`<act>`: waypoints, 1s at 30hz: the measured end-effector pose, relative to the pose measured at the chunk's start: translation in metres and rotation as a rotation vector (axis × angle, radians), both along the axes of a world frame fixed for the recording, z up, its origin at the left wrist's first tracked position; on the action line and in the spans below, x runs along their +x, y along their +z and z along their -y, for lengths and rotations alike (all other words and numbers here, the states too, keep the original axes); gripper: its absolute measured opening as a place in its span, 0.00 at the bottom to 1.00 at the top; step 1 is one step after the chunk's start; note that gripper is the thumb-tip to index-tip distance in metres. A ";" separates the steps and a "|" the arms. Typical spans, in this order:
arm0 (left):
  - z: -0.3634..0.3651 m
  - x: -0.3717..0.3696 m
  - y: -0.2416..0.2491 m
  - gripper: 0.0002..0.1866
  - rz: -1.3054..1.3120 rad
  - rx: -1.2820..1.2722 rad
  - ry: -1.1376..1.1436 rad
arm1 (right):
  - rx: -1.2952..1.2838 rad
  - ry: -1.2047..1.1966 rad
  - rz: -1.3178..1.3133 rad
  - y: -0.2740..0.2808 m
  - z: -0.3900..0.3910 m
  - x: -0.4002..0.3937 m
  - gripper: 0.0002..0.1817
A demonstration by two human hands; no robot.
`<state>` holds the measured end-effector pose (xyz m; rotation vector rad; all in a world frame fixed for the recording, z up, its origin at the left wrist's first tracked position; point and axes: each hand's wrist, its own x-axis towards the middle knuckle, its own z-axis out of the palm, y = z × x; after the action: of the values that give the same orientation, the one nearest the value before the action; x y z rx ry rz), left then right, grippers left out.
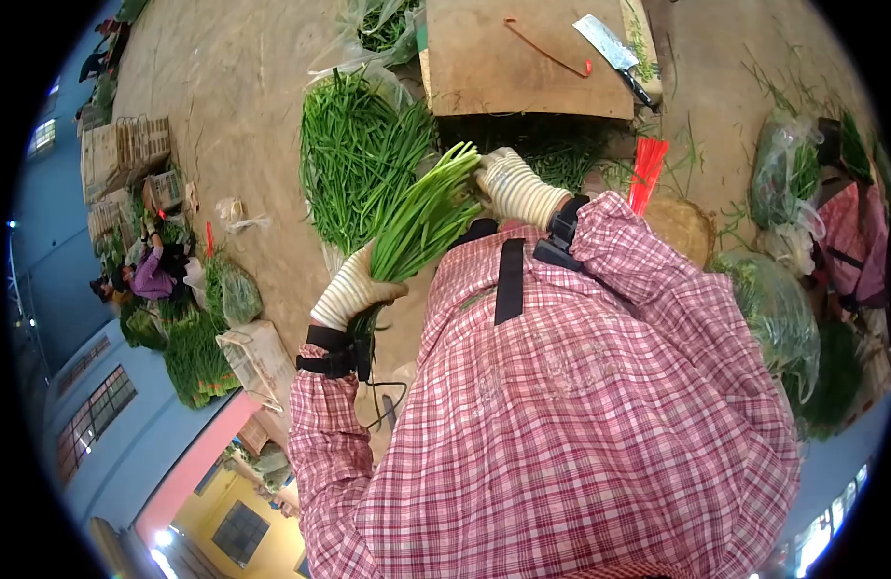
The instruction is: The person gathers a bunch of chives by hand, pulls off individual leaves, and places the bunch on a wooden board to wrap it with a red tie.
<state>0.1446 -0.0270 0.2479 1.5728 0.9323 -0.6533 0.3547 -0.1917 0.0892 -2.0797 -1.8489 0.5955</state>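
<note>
Gloved hands: two, left hand and right hand, both at frame centre.
Held bunch of greens: one.
Loose heap of greens, upper centre: one.
Wooden board, top: one.
Cleaver on it: one.
Red ties bundle: one.
Bagged greens, right edge: at least two.

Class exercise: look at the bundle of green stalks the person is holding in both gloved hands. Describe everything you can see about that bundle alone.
The bundle of green stalks is a thick sheaf of long, thin, fresh-looking stems, bright green and paler toward the upper end. It lies slanted, running from lower left to upper right in the picture. The left hand, in a white knit glove, grips its lower end; the right hand, gloved the same way, touches its upper end. It is held up in front of the pink plaid shirt, above a larger heap of similar greens on the floor.
</note>
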 end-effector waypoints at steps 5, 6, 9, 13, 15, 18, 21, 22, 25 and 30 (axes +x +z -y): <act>-0.009 -0.019 -0.003 0.36 0.054 -0.041 0.131 | -0.433 -0.359 0.150 -0.045 0.024 0.035 0.11; -0.011 -0.018 -0.002 0.36 0.048 -0.027 0.140 | -0.542 -0.411 0.153 -0.052 0.027 0.042 0.12; -0.009 -0.012 0.000 0.37 0.035 0.031 0.089 | -0.086 -0.479 -0.471 -0.048 0.020 0.025 0.19; -0.004 0.001 0.001 0.38 0.052 0.059 0.037 | 0.046 -0.441 -0.929 -0.040 -0.008 -0.008 0.20; -0.008 -0.005 -0.003 0.38 0.068 0.049 0.046 | -0.099 -0.593 -0.723 -0.043 -0.007 0.006 0.15; -0.010 -0.011 0.005 0.36 0.056 0.055 0.081 | -0.434 -0.736 -0.107 -0.031 0.010 0.044 0.09; -0.009 -0.009 0.009 0.33 0.045 0.015 0.147 | -0.065 -0.664 0.014 -0.032 0.031 0.037 0.16; -0.009 -0.008 0.010 0.31 0.056 -0.036 0.192 | 0.081 -0.564 -0.144 -0.024 0.024 0.031 0.16; -0.005 -0.005 0.004 0.29 0.086 -0.113 0.302 | 0.283 -0.332 -0.399 0.001 0.006 -0.001 0.14; -0.003 0.000 0.005 0.26 0.010 -0.209 0.380 | 0.376 -0.376 -0.567 -0.006 0.002 -0.008 0.11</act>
<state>0.1446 -0.0241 0.2530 1.1720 1.0830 -0.4558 0.3467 -0.1933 0.0833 -1.7103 -1.1191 0.6002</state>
